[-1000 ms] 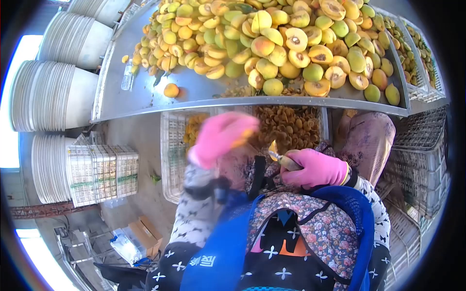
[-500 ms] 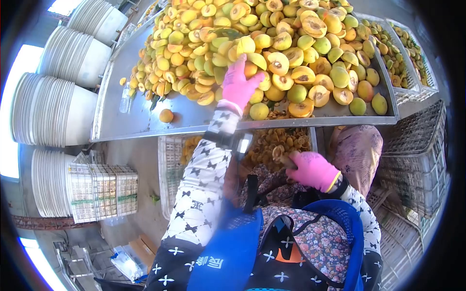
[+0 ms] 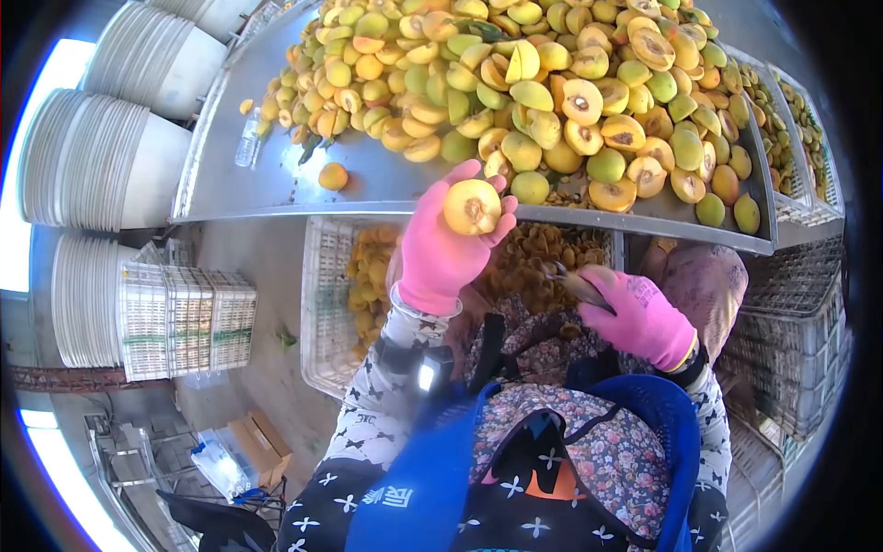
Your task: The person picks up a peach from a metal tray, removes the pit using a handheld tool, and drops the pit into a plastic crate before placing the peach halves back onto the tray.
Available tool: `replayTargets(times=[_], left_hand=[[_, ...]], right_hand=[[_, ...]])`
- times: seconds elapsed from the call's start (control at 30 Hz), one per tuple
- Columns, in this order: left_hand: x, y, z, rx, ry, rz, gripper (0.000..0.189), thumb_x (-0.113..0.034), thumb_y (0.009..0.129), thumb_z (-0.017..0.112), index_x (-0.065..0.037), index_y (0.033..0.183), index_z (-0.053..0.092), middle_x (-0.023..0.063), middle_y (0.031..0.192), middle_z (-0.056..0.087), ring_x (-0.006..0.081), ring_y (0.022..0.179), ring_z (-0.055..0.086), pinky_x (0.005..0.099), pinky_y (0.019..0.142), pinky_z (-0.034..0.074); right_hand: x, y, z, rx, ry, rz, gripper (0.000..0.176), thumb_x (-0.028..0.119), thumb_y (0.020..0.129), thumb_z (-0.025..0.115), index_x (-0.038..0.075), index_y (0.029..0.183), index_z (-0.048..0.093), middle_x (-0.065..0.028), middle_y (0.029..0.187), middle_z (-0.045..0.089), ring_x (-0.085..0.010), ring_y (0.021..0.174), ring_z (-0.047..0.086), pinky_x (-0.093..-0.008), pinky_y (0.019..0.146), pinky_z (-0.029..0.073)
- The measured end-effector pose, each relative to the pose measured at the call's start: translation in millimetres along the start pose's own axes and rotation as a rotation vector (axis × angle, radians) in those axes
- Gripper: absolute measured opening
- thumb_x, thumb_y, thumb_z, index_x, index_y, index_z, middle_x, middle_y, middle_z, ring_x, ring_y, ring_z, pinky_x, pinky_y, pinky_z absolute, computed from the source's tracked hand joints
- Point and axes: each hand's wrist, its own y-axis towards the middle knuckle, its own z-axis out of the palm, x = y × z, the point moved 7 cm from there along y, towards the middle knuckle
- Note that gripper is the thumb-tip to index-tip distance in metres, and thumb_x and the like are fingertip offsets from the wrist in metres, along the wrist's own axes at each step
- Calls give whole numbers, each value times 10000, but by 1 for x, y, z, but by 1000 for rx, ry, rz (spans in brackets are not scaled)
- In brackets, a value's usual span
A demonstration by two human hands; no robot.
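Observation:
My left hand (image 3: 441, 248), in a pink glove, is closed around a yellow peach half (image 3: 472, 207), its cut face turned up. It is in front of the metal table's near edge. My right hand (image 3: 644, 317), also pink-gloved, grips a small hand tool (image 3: 579, 283) whose metal tip points left; the fingers cover most of its handle. Beyond the left hand lies a large heap of halved peaches (image 3: 432, 83), some showing brown pit hollows. Under the table edge, a white crate (image 3: 322, 313) holds yellow fruit pieces and brownish scraps.
One loose peach (image 3: 333, 176) and a plastic bottle (image 3: 248, 138) lie on the metal table (image 3: 216, 170). Stacked white tubs (image 3: 87, 161) and crates (image 3: 189, 317) stand at left. More crates (image 3: 782, 322) are on the right. A cardboard box (image 3: 262, 446) sits lower left.
My left hand has come back from the heap toward me with a peach half in it. My right hand still grips the tool and has shifted slightly right.

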Motion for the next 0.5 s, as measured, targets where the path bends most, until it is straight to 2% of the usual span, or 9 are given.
replayTargets(times=[0.03, 0.07, 0.17, 0.2, 0.27, 0.3, 0.37, 0.43, 0.5], left_hand=[[6, -4, 3, 14, -50, -17, 476, -413, 1019, 477, -92, 1368, 519, 196, 1322, 578, 372, 1124, 606, 461, 933, 520], [11, -7, 4, -36, -48, -52, 503, -453, 1030, 432, -90, 1368, 515, 193, 1262, 612, 346, 1049, 634, 451, 911, 530], [21, -14, 19, -43, 161, -78, 539, -497, 1035, 390, -83, 1357, 517, 181, 1174, 646, 314, 967, 652, 422, 877, 546], [22, -16, 29, -157, 177, -30, 502, -492, 1033, 417, -88, 1304, 539, 139, 1032, 673, 254, 829, 668, 334, 667, 536], [15, -20, 31, -197, 371, -35, 556, -536, 1029, 384, -77, 1303, 538, 153, 1057, 663, 254, 879, 659, 360, 744, 544], [13, -22, 30, -215, 468, -39, 583, -557, 1027, 368, -72, 1302, 538, 160, 1069, 658, 255, 904, 654, 372, 782, 549], [3, -25, 38, -67, 770, 193, 503, -474, 1028, 434, -56, 1291, 533, 150, 1047, 663, 235, 915, 657, 352, 772, 546], [7, -25, 39, -50, 760, 183, 421, -368, 1016, 500, -34, 1269, 536, 140, 1025, 668, 217, 918, 660, 331, 770, 546], [20, -21, 32, -174, 442, -57, 341, -241, 990, 565, -5, 1235, 549, 132, 1005, 673, 201, 910, 664, 309, 776, 549]], right_hand=[[20, 6, -1, -101, 102, -72, 308, 247, 869, 666, 49, 1079, 557, -165, 908, 665, -417, 818, 640, -489, 692, 507], [31, 12, 0, -161, 74, -107, 322, 259, 869, 671, 57, 1095, 561, -154, 911, 663, -403, 814, 645, -483, 687, 507], [51, 31, 1, -290, -93, -182, 349, 289, 872, 684, 81, 1125, 567, -122, 900, 654, -358, 789, 656, -461, 668, 505], [53, 36, 1, -294, -199, -172, 347, 297, 873, 686, 90, 1123, 565, -111, 881, 648, -341, 772, 659, -451, 660, 502], [53, 40, 6, -313, -400, -169, 351, 322, 873, 691, 108, 1114, 553, -71, 814, 619, -279, 723, 662, -414, 636, 487], [52, 40, 8, -321, -412, -164, 349, 327, 874, 689, 106, 1105, 550, -70, 812, 618, -277, 721, 662, -414, 640, 487], [50, 40, 8, -343, -439, -153, 345, 335, 876, 685, 102, 1088, 544, -68, 809, 616, -273, 719, 661, -416, 647, 486], [49, 40, 12, -321, -477, -146, 342, 342, 875, 684, 102, 1068, 537, -65, 804, 612, -273, 706, 658, -419, 639, 484], [46, 40, 15, -274, -502, -131, 348, 322, 865, 695, 91, 1074, 539, -80, 816, 613, -291, 724, 655, -423, 641, 483]])
